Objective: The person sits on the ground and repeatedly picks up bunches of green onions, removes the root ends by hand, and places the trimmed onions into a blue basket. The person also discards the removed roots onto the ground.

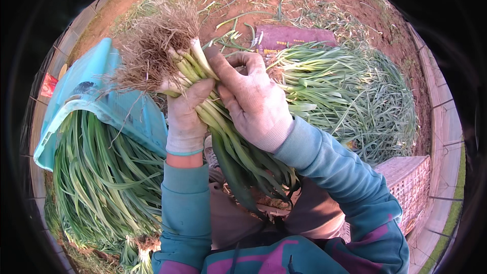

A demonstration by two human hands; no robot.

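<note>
A bunch of green allium stalks, like green garlic [224, 129], is tilted in front of me. Its brown roots point to the upper left, and its long leaves hang down over my lap. My left hand [188, 116], in a soiled white knit glove, grips the pale stems from below with the thumb across them. In a matching glove, my right hand [255, 97] has its fingers on the upper side of the same bunch, by a white stem near the roots. The palm side of this hand is hidden.
A blue plastic crate [110, 83], tipped on its side, holds long-leaved stalks at left. To the right lies a large heap of similar stalks [350, 95], beside a purple printed sack [293, 36]. A pale lattice crate [411, 188] stands lower right. Leaf scraps litter the soil [243, 7].
</note>
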